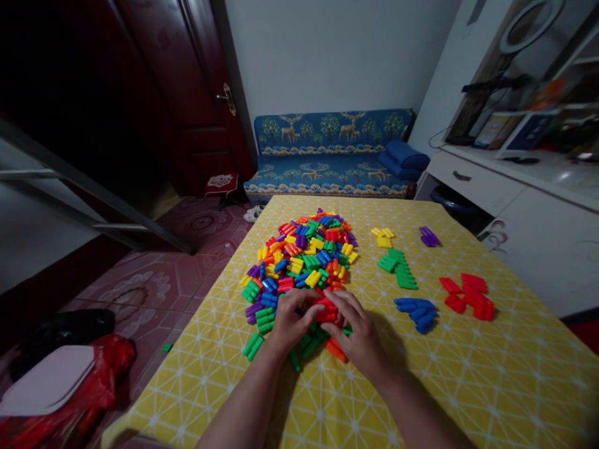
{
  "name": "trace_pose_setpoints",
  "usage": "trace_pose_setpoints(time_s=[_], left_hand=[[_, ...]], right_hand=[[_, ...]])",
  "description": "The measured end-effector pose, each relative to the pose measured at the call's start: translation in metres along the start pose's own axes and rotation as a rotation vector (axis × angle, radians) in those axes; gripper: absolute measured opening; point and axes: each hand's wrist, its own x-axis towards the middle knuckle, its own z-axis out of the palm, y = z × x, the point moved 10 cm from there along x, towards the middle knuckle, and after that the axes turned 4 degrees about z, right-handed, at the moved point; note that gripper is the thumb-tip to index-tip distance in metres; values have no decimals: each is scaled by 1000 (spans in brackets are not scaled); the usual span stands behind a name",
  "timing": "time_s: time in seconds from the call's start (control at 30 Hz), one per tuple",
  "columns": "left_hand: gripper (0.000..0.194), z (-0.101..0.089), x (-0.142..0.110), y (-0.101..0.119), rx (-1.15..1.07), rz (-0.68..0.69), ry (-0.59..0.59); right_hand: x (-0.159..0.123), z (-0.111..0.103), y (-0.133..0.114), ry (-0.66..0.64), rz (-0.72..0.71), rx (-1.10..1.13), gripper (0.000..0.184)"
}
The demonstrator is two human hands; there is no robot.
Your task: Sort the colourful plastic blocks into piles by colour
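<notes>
My left hand (296, 317) and my right hand (356, 330) meet at the near edge of a mixed pile of plastic building blocks (299, 252). Between them are red building blocks (327, 308), with the fingers of both hands closed around them. Fingers partly cover these red pieces, so how many there are and how they join is hidden. Beneath my hands lie green blocks and an orange block (336, 350). To the right sit sorted groups: yellow blocks (384, 237), green blocks (399, 268), purple blocks (429, 236), blue blocks (417, 313) and red blocks (473, 296).
A yellow patterned cloth covers the table (224, 380). Beyond its far edge stands a blue sofa (327, 168). White drawers (505, 199) flank the right side. On the floor at left are a small green block (166, 347), a pale lid (51, 380) and a metal ladder (93, 181).
</notes>
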Motion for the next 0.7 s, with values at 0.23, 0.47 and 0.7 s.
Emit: trace_pose_setpoints(time_s=[0.23, 0.47, 0.7], left_hand=[[23, 9, 3, 17, 65, 94, -164], [55, 31, -3, 21, 311, 158, -450], [52, 31, -3, 5, 402, 62, -405]], right_hand=[[-3, -33, 51, 237, 261, 141, 25], [-18, -41, 98, 314, 541, 321, 36], [-18, -22, 93, 208, 448, 248, 29]])
